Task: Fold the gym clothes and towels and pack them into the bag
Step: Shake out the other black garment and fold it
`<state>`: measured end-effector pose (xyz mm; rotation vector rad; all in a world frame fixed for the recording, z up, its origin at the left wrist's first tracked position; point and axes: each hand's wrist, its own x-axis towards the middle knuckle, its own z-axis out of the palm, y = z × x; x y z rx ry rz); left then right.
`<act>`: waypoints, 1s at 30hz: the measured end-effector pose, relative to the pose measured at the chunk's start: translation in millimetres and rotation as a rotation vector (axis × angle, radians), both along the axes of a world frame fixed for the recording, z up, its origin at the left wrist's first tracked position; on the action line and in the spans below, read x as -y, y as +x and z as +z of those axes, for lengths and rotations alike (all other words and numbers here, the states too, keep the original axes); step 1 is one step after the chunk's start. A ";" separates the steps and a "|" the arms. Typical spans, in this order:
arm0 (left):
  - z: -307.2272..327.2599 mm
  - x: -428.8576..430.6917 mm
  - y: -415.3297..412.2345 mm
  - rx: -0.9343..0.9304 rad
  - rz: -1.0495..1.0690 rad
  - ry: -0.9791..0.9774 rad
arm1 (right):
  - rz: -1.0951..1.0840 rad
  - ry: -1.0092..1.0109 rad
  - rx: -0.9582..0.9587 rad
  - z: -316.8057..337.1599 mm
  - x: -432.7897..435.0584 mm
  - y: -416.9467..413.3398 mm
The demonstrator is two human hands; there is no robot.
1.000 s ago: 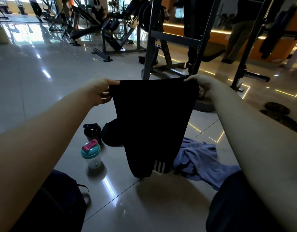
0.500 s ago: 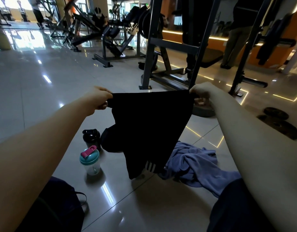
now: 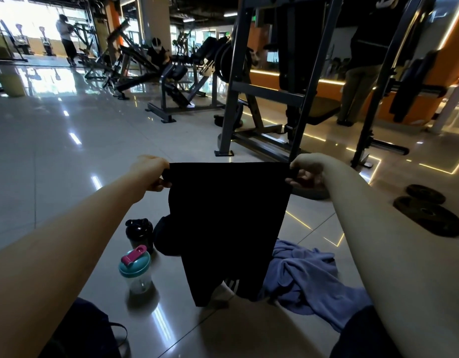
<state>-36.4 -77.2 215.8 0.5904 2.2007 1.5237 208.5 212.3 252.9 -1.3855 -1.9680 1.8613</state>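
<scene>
shorts [image 3: 228, 215] ctr over floor [image 3: 55, 156] | shaker [image 3: 136, 270] L | towel [image 3: 306, 277] R | plates [image 3: 430, 218] far R | bag [image 3: 81, 329] near L

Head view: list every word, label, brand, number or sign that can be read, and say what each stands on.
No text can be read anywhere in this view.
black shorts: only white stripes near the hem, no lettering.
teal-lidded shaker bottle and black bottle: no legible label.
small green lit sign high in the background: too small and blurred to read.
</scene>
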 end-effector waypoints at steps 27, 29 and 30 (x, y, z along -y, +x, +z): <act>-8.4 6.1 -4.2 -0.295 -0.316 -0.126 | 0.480 0.111 -0.325 -19.9 -17.9 4.7; -5.7 4.5 0.7 -0.390 -0.310 -0.176 | 0.420 0.187 -0.323 -23.1 -16.7 5.0; -4.5 4.0 2.2 -0.406 -0.315 -0.180 | 0.402 0.222 -0.316 -23.5 -14.9 4.3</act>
